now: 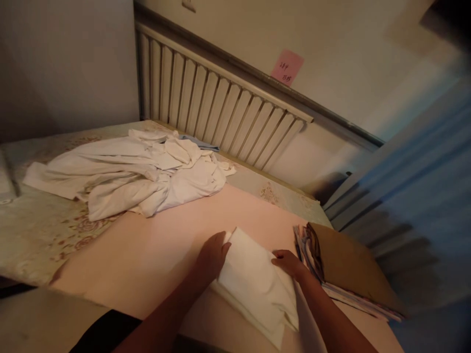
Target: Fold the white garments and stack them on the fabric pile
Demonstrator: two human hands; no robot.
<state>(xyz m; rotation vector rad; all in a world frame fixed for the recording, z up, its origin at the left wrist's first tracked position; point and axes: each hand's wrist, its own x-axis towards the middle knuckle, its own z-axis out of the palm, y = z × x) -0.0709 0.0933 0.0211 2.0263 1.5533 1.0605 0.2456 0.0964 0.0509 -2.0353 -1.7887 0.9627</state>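
A folded white cloth [253, 279] is between my two hands over the pink sheet on the table. My left hand [213, 255] grips its upper left edge, thumb on top and fingers partly hidden behind the fabric. On the opposite side, my right hand [289, 263] pinches the edge between thumb and fingers. The cloth's lower corner hangs loose in uneven layers toward me. Whether it is a garment or a plain cloth I cannot tell.
Crumpled white garments [147, 171] lie in a heap at the left back. A stack of folded fabrics [353, 274] with a brown top layer stands at the right. Behind are a radiator [213, 98] and a blue curtain [415, 196]. The pink sheet [154, 245] covers part of a floral tablecloth [47, 220].
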